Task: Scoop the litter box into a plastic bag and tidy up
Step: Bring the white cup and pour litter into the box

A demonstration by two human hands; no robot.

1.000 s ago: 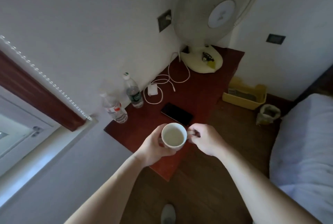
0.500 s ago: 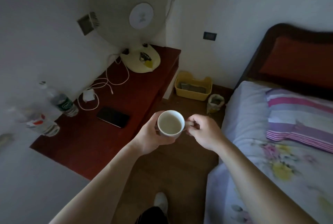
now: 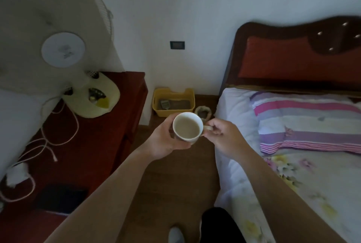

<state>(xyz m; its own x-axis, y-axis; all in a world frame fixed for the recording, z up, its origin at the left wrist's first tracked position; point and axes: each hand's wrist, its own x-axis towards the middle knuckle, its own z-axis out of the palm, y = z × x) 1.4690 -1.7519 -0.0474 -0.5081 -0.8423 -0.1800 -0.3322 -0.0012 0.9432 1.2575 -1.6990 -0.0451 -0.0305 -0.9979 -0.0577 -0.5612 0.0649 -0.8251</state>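
Observation:
A yellow litter box (image 3: pixel 159 106) stands on the floor against the far wall, between the red cabinet and the bed. A scoop (image 3: pixel 164 104) lies inside it on the grey litter. Beside its right corner sits an open plastic bag (image 3: pixel 203 113), partly hidden by a white mug (image 3: pixel 187 128). I hold the mug in front of me over the floor: my left hand (image 3: pixel 166 141) cups its body and my right hand (image 3: pixel 224 137) pinches its handle. The mug holds a pale liquid.
A dark red cabinet (image 3: pixel 109 145) on the left carries a table fan (image 3: pixel 64 51), white cables, a charger and a dark phone (image 3: pixel 60 199). The bed (image 3: pixel 293 174) with a striped pillow fills the right. A narrow strip of wooden floor (image 3: pixel 175 184) runs between them.
The view has swung right and moved closer to the litter box and bag. The water bottles on the cabinet have left the view. Both hands keep holding the mug.

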